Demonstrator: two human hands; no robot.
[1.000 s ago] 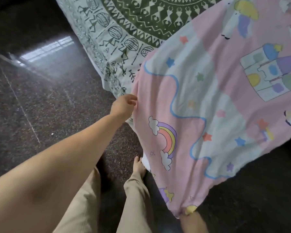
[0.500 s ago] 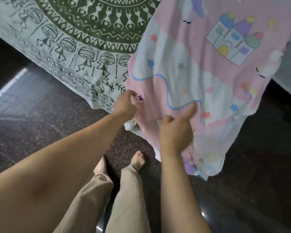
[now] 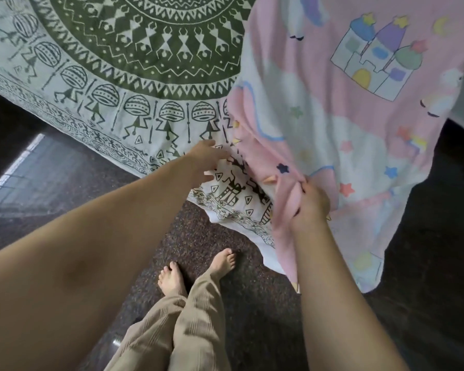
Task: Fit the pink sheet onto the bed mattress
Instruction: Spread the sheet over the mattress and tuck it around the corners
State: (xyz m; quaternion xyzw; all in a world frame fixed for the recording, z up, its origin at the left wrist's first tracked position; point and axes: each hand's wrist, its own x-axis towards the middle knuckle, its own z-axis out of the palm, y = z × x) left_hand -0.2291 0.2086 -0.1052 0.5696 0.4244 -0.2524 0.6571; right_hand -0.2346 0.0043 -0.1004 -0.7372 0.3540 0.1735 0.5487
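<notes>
Pink sheet [image 3: 340,135] bunched in right hand [image 3: 310,202]

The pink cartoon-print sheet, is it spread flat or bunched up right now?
Partly bunched. The right hand grips a gathered fold of the pink cartoon-print sheet, whose lower corner hangs loose toward the floor.

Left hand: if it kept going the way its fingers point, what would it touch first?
Likely the pink sheet's edge; the left hand already lies open over the green-patterned sheet. Depth is unclear.
</notes>
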